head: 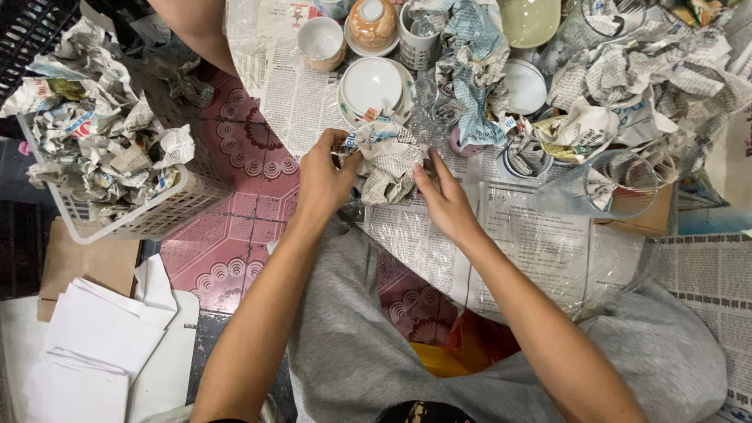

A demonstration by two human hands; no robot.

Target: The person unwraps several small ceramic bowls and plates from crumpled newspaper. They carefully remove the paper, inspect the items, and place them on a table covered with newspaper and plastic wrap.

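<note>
At the centre of the frame, a little above the middle, both hands work a crumpled newspaper bundle [388,160]. The left hand [323,178] pinches the bundle's left edge, thumb and fingers closed on the paper. The right hand [445,200] lies against the bundle's right side with its fingers stretched out and pressed on the paper; whether they grip it I cannot tell. What the paper wraps is hidden.

Just above the bundle sits a white bowl [372,84] on a plate, and above that a white cup [321,41] and an orange-brown lidded bowl [372,22]. To the right of the white bowl a long twist of newspaper [474,74] hangs down among clear glasses [427,102]. At right a clear plastic jug [607,184] lies tilted, paper inside it. A white basket [168,207] full of crumpled paper fills the upper left. A stack of white sheets [102,337] lies at lower left. Flat newspaper under clear plastic film [517,243] covers the floor at right. Another person's arm [196,27] shows at the top left.
</note>
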